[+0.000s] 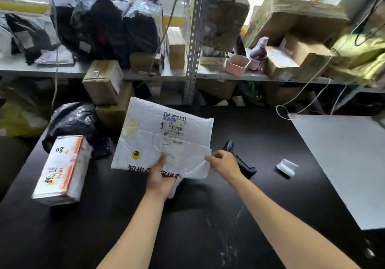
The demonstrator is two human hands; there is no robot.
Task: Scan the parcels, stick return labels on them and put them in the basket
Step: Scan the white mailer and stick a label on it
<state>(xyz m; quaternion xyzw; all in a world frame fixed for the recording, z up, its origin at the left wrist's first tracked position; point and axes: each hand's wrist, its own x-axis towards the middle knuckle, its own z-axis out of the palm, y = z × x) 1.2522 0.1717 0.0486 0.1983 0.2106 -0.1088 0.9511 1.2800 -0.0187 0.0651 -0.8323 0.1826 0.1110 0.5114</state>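
At the counter's (62, 237) left edge I see one white and orange carton (62, 170) lying on its side, its large printed characters too skewed for me to read. Just behind it sits one black plastic bag (75, 123), knotted, contents hidden. Toward the middle, my left hand (160, 177) holds the white mailer parcel (162, 139) up over the counter, thumb pressed on its front and fingers curled beneath its near edge, so that grip is closed on the parcel. The parcel carries one shipping label (174, 130) with barcodes and digits I read as "530 03 885", though they are blurred; one round yellow sticker (135, 154) sits near its lower left, and bold black characters run along its bottom edge, partly covered by my hand. My right hand (224, 163) pinches the parcel's right corner between thumb and fingers. Just behind that hand one black handheld scanner (239, 160) lies on the counter. Farther right lies one small white roll of labels (287, 167), and one pale sheet (343, 164) covers the counter's right edge. On the shelf (145, 75) behind, I count several dark bagged parcels at left, brown cardboard boxes across, and one pink tub (237, 64) whose contents I cannot make out.
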